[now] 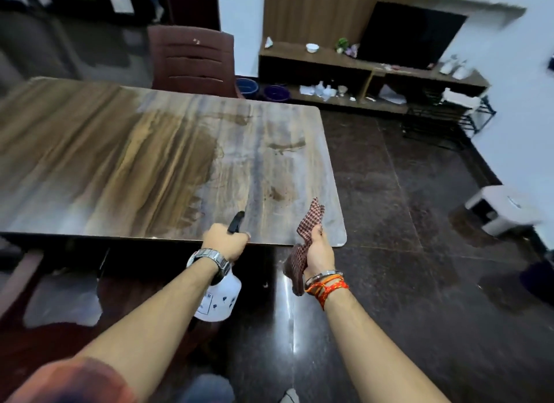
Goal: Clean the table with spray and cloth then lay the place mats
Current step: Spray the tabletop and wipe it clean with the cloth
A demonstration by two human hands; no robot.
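Left hand (225, 241) grips spray bottle (220, 300); right hand (320, 249) clutches checked cloth (302, 246) — both at table (120, 162) edge.

Indoor scene, moderately dim overall; white walls (515, 108) at right read brightest. Broad pale sheen across the right half of the wooden table (269, 168), washing out the grain; the left half stays warmer and darker. Dark polished floor (389, 282) carries a narrow bright vertical streak of glare between the forearms, plus soft reflections at right. Space beneath the table is in deep shadow. Wide-angle distortion: table edges and shelf unit (359, 72) bow and tilt. Motion blur smears the upper corners, right edge and the sleeve (75, 381) at bottom left. Centre is moderately sharp.
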